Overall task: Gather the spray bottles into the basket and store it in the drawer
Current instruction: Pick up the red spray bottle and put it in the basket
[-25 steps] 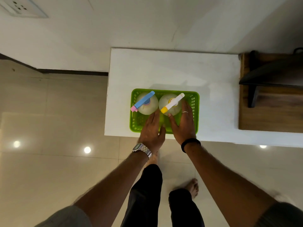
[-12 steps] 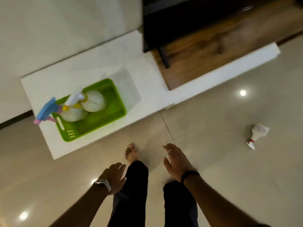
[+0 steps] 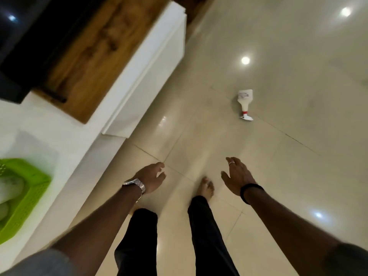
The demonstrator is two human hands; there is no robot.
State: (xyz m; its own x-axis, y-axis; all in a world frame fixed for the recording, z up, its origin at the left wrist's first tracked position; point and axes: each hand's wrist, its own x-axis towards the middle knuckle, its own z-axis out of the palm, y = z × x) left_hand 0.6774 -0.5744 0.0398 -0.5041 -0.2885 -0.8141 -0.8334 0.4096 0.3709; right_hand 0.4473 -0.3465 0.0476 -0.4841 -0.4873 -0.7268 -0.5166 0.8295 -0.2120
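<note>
A white spray bottle [image 3: 245,101] with a red collar lies on its side on the tiled floor, far ahead to the right. The green basket [image 3: 29,188] sits on the white cabinet top [image 3: 65,136] at the left edge, partly cut off, with pale bottles [image 3: 10,189] showing inside it. My left hand [image 3: 150,179], with a watch on the wrist, hangs empty over the floor with fingers loosely spread. My right hand [image 3: 238,179], with a ring and a black band, is also empty and spread, well short of the floor bottle.
A white drawer front [image 3: 147,76] stands slightly out from the low cabinet. A wooden top [image 3: 89,56] and a dark screen [image 3: 29,36] lie behind it. My legs and a bare foot [image 3: 206,188] are on the glossy floor between my hands.
The view has swung right, away from the basket, which has slid to the left edge. Both hands have left the basket and now hang over the floor. The floor bottle appears nearer.
</note>
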